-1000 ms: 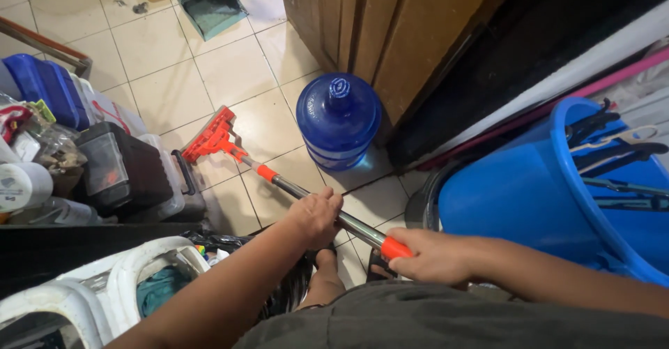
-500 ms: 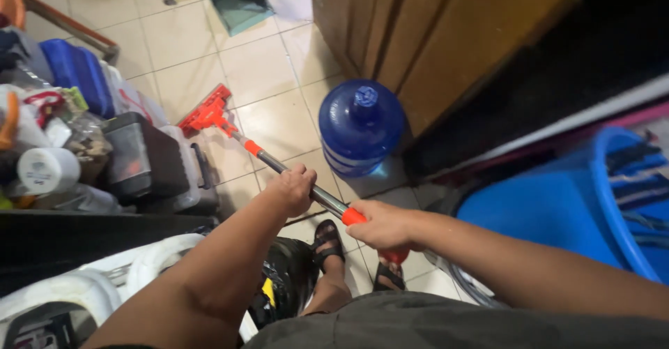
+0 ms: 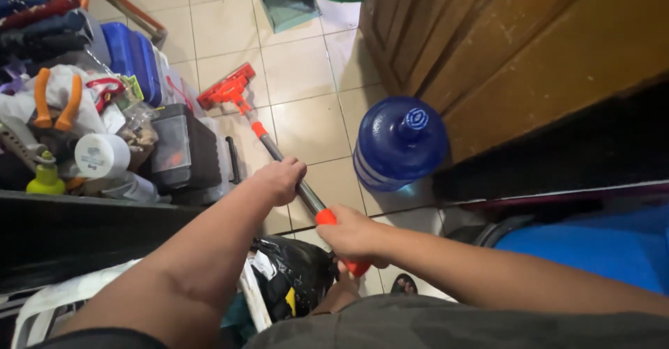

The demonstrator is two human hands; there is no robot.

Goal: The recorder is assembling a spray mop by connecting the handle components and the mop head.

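Item: mop [image 3: 240,108], red head, grey metal shaft with orange collars. Location: head flat on the tiled floor [image 3: 306,77], just beside the black box [image 3: 182,150] at the edge of the clutter; shaft slanted up toward me.

Left hand [image 3: 280,179]: fingers closed fully round the bare metal shaft, mid-length.

Right hand [image 3: 357,236]: clamped on the orange grip at the upper end, close to my body.

Adjacent:
- Blue water jug [image 3: 401,143], standing on the floor to the right of the shaft, near but not touching it, close against the wooden cabinet [image 3: 516,49].
- Black plastic bag [image 3: 293,272], below my hands, by my sandalled foot [image 3: 403,284].
- Pile at left: orange-handled pliers [image 3: 56,99], white roll [image 3: 101,155], small yellow-green bottle [image 3: 46,179], blue containers [image 3: 132,56].
- Blue tub [image 3: 599,248], lower right.

Hazards, as I judged them:
- Mop head lay tight to the black box; a stroke to the left could snag it or knock loose items off the pile.
- A swing to the right could strike the jug and tip or roll it.
- Metal shaft looked smooth; my left grip could slide under a hard push.
- Bag and foot crowded my stance; a step back risked tripping.
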